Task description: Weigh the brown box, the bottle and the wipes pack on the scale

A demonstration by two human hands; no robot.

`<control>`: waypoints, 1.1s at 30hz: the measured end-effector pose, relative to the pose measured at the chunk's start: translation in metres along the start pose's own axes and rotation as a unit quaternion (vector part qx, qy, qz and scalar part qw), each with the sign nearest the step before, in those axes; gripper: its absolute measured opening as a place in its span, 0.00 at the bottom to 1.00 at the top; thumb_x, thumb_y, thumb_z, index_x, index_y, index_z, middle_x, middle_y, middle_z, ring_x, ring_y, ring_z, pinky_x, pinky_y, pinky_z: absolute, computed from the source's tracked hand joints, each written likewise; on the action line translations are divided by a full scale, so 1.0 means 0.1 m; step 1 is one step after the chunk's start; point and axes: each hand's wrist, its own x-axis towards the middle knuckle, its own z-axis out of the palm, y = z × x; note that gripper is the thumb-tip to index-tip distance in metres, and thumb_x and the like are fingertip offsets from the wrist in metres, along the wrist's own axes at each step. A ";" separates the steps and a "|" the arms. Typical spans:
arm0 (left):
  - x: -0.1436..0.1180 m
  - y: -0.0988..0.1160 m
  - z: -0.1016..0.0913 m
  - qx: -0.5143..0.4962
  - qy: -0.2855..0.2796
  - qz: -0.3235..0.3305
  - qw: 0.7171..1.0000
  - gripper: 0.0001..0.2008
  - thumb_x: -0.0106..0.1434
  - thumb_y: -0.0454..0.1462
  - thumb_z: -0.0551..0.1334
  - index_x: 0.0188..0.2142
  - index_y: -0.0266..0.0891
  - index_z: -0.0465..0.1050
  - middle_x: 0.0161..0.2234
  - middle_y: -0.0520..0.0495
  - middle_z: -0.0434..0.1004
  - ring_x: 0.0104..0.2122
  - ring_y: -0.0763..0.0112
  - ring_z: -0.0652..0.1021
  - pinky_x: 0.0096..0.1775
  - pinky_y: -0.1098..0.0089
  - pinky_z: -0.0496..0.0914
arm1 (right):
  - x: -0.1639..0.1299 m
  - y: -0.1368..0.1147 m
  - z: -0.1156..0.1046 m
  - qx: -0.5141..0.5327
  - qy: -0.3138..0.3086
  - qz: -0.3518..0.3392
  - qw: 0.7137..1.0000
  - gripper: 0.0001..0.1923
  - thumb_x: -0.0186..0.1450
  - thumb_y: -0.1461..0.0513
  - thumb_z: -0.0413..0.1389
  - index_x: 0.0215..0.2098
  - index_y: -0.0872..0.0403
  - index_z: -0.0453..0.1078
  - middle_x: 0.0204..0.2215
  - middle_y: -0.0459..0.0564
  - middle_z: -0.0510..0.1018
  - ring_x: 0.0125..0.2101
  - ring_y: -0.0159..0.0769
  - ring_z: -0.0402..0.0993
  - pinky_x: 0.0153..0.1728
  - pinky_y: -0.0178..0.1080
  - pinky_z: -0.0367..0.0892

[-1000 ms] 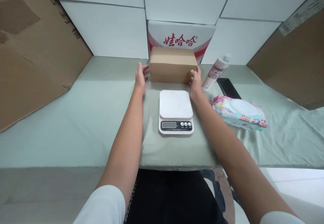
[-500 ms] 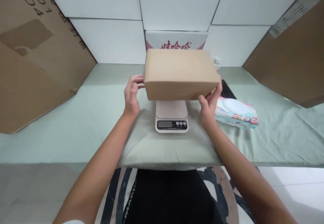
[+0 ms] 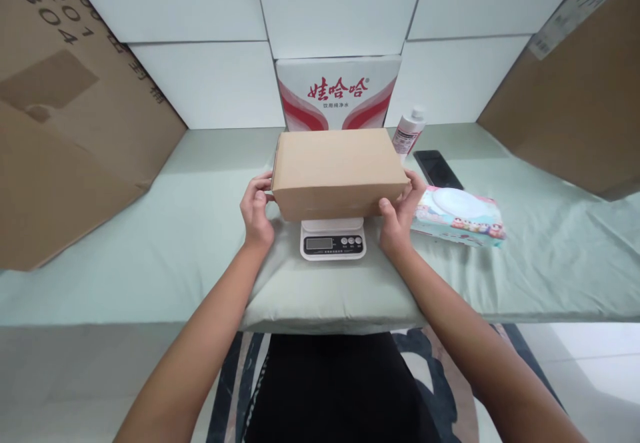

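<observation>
Between my two hands is a closed brown cardboard box (image 3: 340,166), level, directly over a white digital kitchen scale (image 3: 333,248). My left hand (image 3: 257,209) grips the box's left end, its fingertips going behind that edge. At the other end, my right hand (image 3: 400,213) has its thumb on the front face and its fingers around the right side. The box hides most of the weighing plate, and I cannot tell whether it rests on the plate or hovers just above. The scale's display shows no readable digits.
A wet-wipes pack (image 3: 457,216) lies right of my right hand, with a black phone (image 3: 439,169) and a white bottle (image 3: 409,133) behind. A printed white carton (image 3: 340,93) stands at the back. Large cardboard panels (image 3: 75,136) flank the green-clothed table (image 3: 150,263).
Both hands have lowered the box toward the scale. The carton's printing, the bottle and the phone now show more fully, and the view has shifted slightly.
</observation>
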 end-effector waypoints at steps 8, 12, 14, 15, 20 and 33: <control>-0.02 0.00 -0.02 0.031 0.005 -0.003 1.000 0.24 0.69 0.61 0.56 0.42 0.46 0.76 0.55 0.42 0.81 0.48 0.59 0.80 0.38 0.65 0.74 | -0.01 -0.01 0.00 -0.017 0.002 -0.004 1.000 0.33 0.65 0.41 0.59 0.62 0.39 0.57 0.54 0.52 0.70 0.58 0.51 0.73 0.59 0.57 0.72; 0.00 0.04 -0.03 0.028 0.005 -0.001 1.000 0.24 0.70 0.61 0.56 0.42 0.47 0.75 0.54 0.42 0.80 0.48 0.59 0.80 0.37 0.65 0.74 | -0.02 -0.01 -0.01 -0.010 0.000 0.003 1.000 0.33 0.65 0.41 0.58 0.64 0.38 0.57 0.56 0.52 0.70 0.61 0.52 0.71 0.60 0.58 0.71; 0.01 0.06 -0.03 0.025 0.013 -0.001 1.000 0.24 0.70 0.61 0.55 0.42 0.47 0.76 0.52 0.42 0.79 0.47 0.60 0.80 0.36 0.66 0.73 | -0.03 0.00 -0.03 -0.002 0.003 0.006 1.000 0.33 0.66 0.43 0.58 0.65 0.37 0.56 0.60 0.52 0.69 0.63 0.52 0.70 0.62 0.58 0.70; 0.01 0.06 -0.03 0.022 0.016 -0.001 1.000 0.24 0.70 0.61 0.55 0.42 0.47 0.76 0.50 0.43 0.79 0.46 0.60 0.79 0.36 0.66 0.73 | -0.03 0.00 -0.03 -0.001 0.007 0.010 1.000 0.34 0.66 0.43 0.58 0.66 0.37 0.56 0.61 0.52 0.68 0.64 0.52 0.69 0.63 0.59 0.69; 0.00 0.07 -0.03 0.013 -0.003 0.007 1.000 0.23 0.70 0.59 0.58 0.41 0.46 0.78 0.37 0.45 0.76 0.38 0.63 0.76 0.35 0.65 0.72 | -0.03 -0.02 -0.07 -0.018 0.004 0.017 1.000 0.34 0.66 0.42 0.58 0.67 0.38 0.59 0.63 0.52 0.69 0.65 0.53 0.69 0.63 0.59 0.69; -0.03 0.13 0.00 -0.007 0.012 -0.028 1.000 0.24 0.70 0.60 0.59 0.43 0.45 0.80 0.41 0.45 0.80 0.44 0.62 0.80 0.37 0.69 0.74 | -0.03 -0.07 -0.09 -0.054 -0.010 0.001 0.998 0.34 0.69 0.42 0.56 0.69 0.43 0.62 0.66 0.54 0.69 0.65 0.55 0.69 0.62 0.59 0.70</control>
